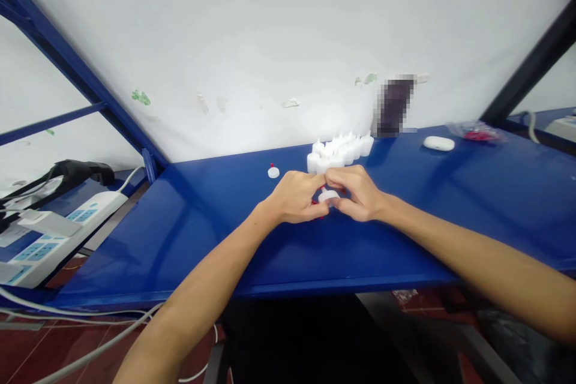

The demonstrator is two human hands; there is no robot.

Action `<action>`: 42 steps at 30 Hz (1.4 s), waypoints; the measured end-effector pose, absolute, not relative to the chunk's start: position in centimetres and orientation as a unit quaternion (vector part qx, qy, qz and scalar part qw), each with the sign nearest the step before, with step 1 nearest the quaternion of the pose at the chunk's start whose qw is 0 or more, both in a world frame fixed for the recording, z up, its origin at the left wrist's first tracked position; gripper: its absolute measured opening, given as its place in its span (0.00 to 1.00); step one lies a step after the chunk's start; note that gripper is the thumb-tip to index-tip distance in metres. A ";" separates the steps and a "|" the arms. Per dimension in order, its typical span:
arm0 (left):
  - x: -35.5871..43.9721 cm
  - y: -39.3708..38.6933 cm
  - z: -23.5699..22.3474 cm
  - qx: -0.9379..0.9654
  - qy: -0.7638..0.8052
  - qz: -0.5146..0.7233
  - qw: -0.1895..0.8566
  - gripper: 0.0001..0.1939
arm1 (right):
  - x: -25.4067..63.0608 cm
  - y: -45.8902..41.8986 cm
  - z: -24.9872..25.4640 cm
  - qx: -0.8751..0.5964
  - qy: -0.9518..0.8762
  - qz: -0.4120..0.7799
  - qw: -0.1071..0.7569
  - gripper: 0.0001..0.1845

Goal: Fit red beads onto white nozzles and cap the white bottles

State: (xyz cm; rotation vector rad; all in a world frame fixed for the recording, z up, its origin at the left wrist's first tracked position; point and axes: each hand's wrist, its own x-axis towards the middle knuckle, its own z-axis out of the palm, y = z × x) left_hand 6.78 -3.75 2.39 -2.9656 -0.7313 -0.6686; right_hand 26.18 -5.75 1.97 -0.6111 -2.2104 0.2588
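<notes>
A small white round nozzle cap (329, 195) with a red tip is between my two hands, just above the table. My right hand (357, 193) is closed, its thumb and fingers pinching the cap from the right. My left hand (299, 197) is closed around the cap's left side, index finger by the red tip and thumb at its lower edge. Several small red pieces (314, 203) show partly behind my left hand. Just beyond my hands a cluster of white pieces with pointed nozzles (339, 151) stands upright. Apart to the left sits another white cap with a red tip (273, 172).
The blue table (216, 240) meets a white wall behind. A white earphone case (438, 143) and a clear plastic bag with red pieces (477, 133) lie at the right. A dark blurred-out object (395, 107) leans on the wall. Power strips (67, 231) and cables are at the left.
</notes>
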 end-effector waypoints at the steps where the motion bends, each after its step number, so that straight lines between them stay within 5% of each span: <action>1: 6.7 -3.8 2.3 -0.949 -0.231 -0.215 -0.002 0.17 | 26.2 -5.8 1.8 -0.243 -0.875 0.109 0.404 0.14; 6: 5.9 -3.8 2.3 -0.931 -0.279 -0.235 -0.034 0.13 | 26.7 -5.4 1.1 -0.333 -0.857 0.145 0.366 0.10; 11: 4.6 -2.3 2.0 -0.881 -0.373 -0.290 0.007 0.25 | 27.2 -4.3 1.0 -0.402 -0.840 0.069 0.357 0.08; 18: 3.3 -1.2 1.3 -0.887 -0.402 -0.225 0.038 0.28 | 27.5 -3.5 1.3 -0.473 -0.805 0.047 0.356 0.05; 26: 2.9 -0.9 1.4 -0.889 -0.338 -0.297 0.090 0.17 | 27.3 -3.6 0.9 -0.463 -0.797 0.066 0.382 0.06; 30: 2.9 -0.9 1.6 -0.884 -0.325 -0.323 0.091 0.19 | 27.2 -3.8 0.8 -0.428 -0.806 0.023 0.409 0.12; 36: 2.6 -1.0 1.5 -0.905 -0.372 -0.196 0.065 0.19 | 27.1 -3.7 0.5 -0.445 -0.832 0.024 0.331 0.25; 42: 2.1 -0.3 1.3 -0.892 -0.403 -0.193 0.064 0.16 | 26.9 -3.5 0.2 -0.445 -0.838 0.037 0.312 0.27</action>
